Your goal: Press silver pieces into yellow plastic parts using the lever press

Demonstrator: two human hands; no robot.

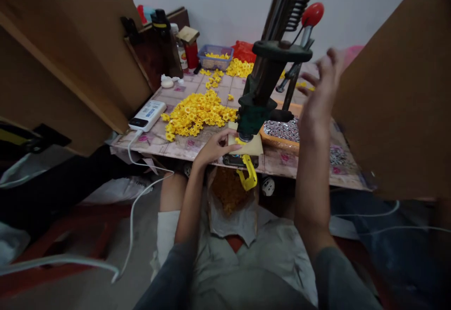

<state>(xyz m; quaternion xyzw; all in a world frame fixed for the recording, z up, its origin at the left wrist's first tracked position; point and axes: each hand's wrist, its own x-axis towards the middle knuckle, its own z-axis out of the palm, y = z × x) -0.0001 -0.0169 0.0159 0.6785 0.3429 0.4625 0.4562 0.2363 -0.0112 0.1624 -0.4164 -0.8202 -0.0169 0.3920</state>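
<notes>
My left hand [215,146] pinches a small yellow plastic piece [240,141] on the tan plate [254,147] under the head of the dark green hand press [254,110]. My right hand [323,87] is raised to the right of the press, fingers spread, empty, reaching toward the lever with the red knob [312,14]. A heap of yellow plastic pieces [197,114] lies left of the press. An orange tray of small silvery parts [283,131] sits right of the press base.
A bag of yellow pieces [229,197] hangs below the table edge, beside a yellow clamp [248,174]. A white power bank [147,115] with a cable lies at the left. A blue basket [215,57], bottles [181,52] and more yellow pieces stand at the back. Cardboard panels flank both sides.
</notes>
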